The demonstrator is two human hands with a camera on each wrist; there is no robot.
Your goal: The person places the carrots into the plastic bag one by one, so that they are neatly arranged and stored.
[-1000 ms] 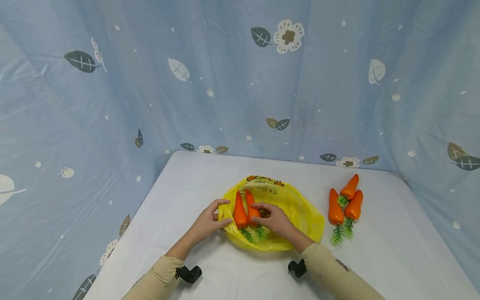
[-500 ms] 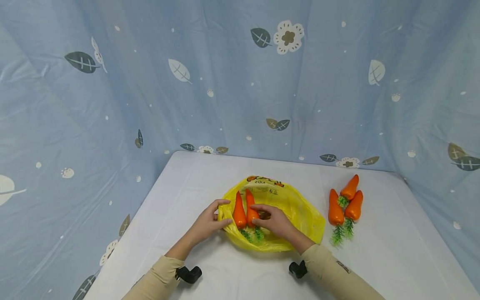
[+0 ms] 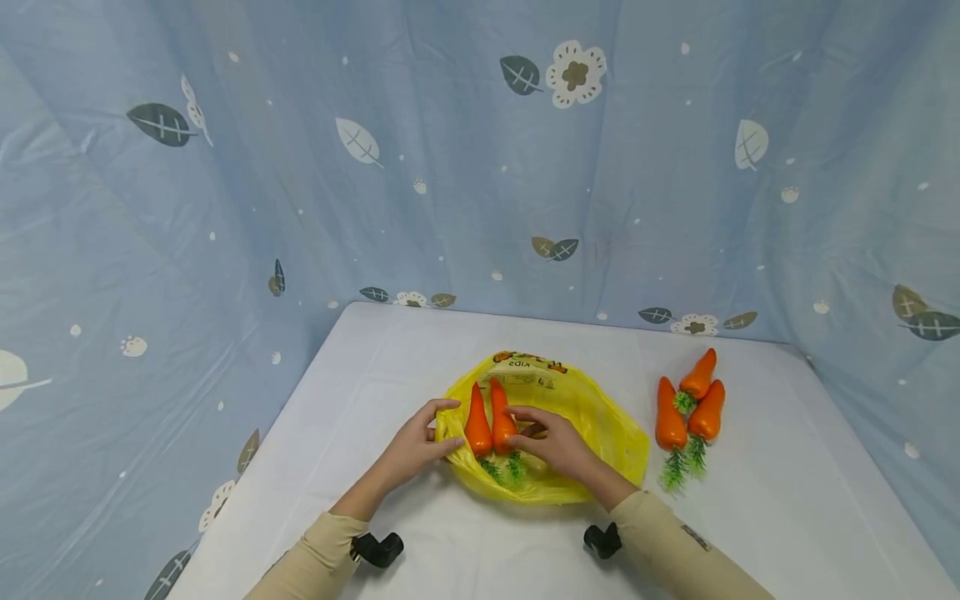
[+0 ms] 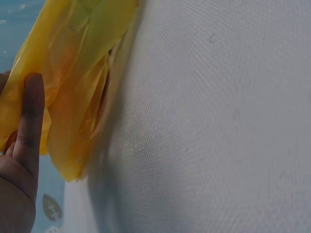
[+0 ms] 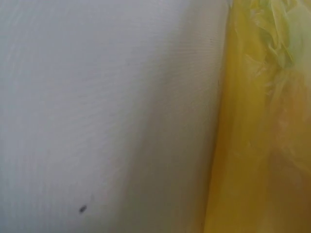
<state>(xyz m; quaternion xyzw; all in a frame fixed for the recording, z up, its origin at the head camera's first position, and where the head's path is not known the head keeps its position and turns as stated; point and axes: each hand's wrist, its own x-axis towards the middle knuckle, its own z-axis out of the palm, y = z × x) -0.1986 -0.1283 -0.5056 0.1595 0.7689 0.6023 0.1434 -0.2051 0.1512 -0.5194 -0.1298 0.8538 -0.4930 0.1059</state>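
Observation:
A yellow plastic bag [image 3: 577, 400] lies spread with its mouth open on the table. Inside it, side by side, are an orange toy carrot with green leaves [image 3: 478, 427] and a second carrot [image 3: 502, 421], tips pointing away. My left hand [image 3: 418, 440] pinches the bag's left edge between thumb and fingers; the left wrist view shows the thumb against the yellow film [image 4: 73, 97]. My right hand [image 3: 555, 442] is over the bag, just right of the second carrot, its fingertips close beside it and spread apart. The right wrist view shows only bag and cloth, not the hand.
Three more toy carrots lie grouped at the right: a left one [image 3: 670, 417], a right one [image 3: 707, 412] and a rear one [image 3: 701, 375]. White cloth [image 3: 765, 500] covers the table. A blue patterned curtain [image 3: 465, 167] hangs behind and at both sides.
The second carrot has shifted slightly left, nearer the first. My right hand has let go of it and drawn a little to the right. The left hand has not moved.

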